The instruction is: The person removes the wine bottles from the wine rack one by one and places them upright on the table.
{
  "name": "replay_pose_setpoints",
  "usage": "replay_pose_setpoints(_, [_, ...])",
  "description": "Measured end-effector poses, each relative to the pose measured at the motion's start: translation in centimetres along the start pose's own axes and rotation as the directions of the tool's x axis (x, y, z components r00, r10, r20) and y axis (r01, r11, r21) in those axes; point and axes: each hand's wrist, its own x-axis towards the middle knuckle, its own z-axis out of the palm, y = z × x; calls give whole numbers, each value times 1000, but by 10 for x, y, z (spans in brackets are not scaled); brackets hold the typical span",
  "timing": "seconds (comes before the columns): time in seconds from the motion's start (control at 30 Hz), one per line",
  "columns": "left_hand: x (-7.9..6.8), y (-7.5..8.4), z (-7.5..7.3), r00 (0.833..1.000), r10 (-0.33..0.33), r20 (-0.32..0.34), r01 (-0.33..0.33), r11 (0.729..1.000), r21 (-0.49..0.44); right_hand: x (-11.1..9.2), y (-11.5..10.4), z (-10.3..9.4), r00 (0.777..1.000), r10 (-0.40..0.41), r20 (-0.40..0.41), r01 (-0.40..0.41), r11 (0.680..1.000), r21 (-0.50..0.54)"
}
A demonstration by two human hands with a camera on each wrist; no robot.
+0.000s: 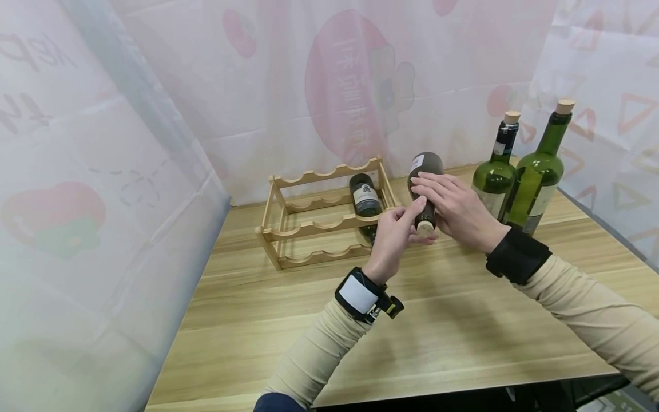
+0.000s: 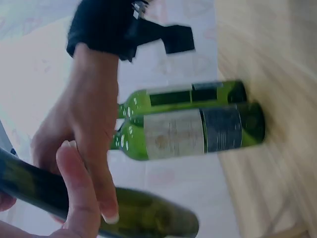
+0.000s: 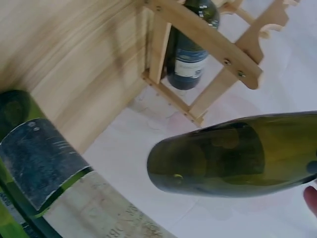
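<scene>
Corked dark wine bottle: left hand clamped at its neck, right hand wrapped round its body, holding it tilted above the table, right of the wooden rack. A loosened grip could drop it; a rightward swing might topple the nearest upright green bottle.

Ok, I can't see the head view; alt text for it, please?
A person's left hand and right hand hold a dark corked bottle, its cork toward the viewer, beside a wooden rack. Another bottle lies at the right end of the rack's lower tier; two green corked bottles stand upright on the table at far right.
</scene>
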Motion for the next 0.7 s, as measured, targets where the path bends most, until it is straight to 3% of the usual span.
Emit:
replay_pose_setpoints(0.1, [4,0,-3,997,65,-31,-60,991,122,3,-1,-7,997,83,-7,-82,995,62])
replay_pose_setpoints(0.17, [7,-2,-5,993,111,-50,-97,969,228,6,-1,-11,991,137,-12,-135,985,107])
replay_pose_setpoints(0.37, [20,-16,-11,981,191,-29,-145,829,540,12,-3,-21,976,217,-31,-207,959,193])
replay_pose_setpoints(0.57, [34,-26,-14,970,243,21,-193,712,675,23,-1,-38,971,239,-17,-225,934,276])
replay_pose_setpoints(0.7, [41,-32,-15,968,247,32,-196,676,710,33,0,-50,973,232,-5,-215,911,351])
